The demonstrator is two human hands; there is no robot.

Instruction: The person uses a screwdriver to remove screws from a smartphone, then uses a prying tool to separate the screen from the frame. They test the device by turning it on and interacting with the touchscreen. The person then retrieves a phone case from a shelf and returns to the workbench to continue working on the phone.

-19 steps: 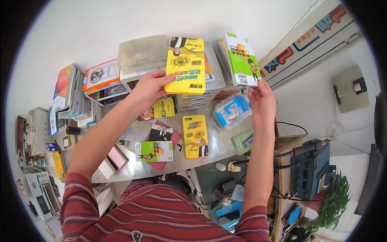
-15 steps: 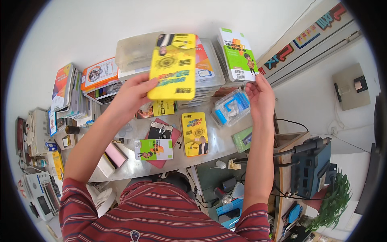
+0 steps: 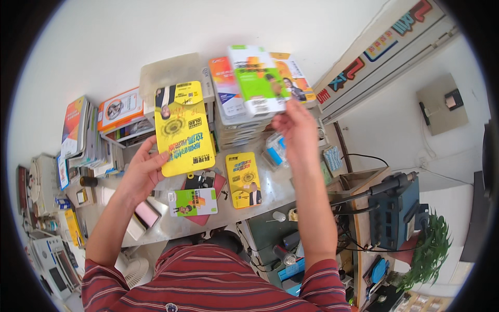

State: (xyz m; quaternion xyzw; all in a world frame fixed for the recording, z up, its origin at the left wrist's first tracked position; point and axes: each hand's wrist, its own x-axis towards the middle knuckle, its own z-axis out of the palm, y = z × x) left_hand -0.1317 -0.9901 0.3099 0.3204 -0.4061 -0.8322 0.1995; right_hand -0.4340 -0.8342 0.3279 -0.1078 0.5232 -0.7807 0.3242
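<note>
One yellow box (image 3: 184, 130) in the head view is pinched by its left edge in the left hand (image 3: 143, 169); the right hand (image 3: 300, 130) grips a green-and-white box (image 3: 258, 78) by its near corner, above the bench's (image 3: 278, 190) far edge, apparently leaving printed faces uncovered.

Bare forearms (image 3: 315, 208) reach from near to far, well apart — the left hand (image 3: 142, 169) pinches with its thumb (image 3: 156, 161) uppermost; the right hand (image 3: 300, 127), slightly blurred, grips farther off, fingers (image 3: 281, 123) curled.

Right hand (image 3: 298, 128), green package (image 3: 256, 79): blurred.
</note>
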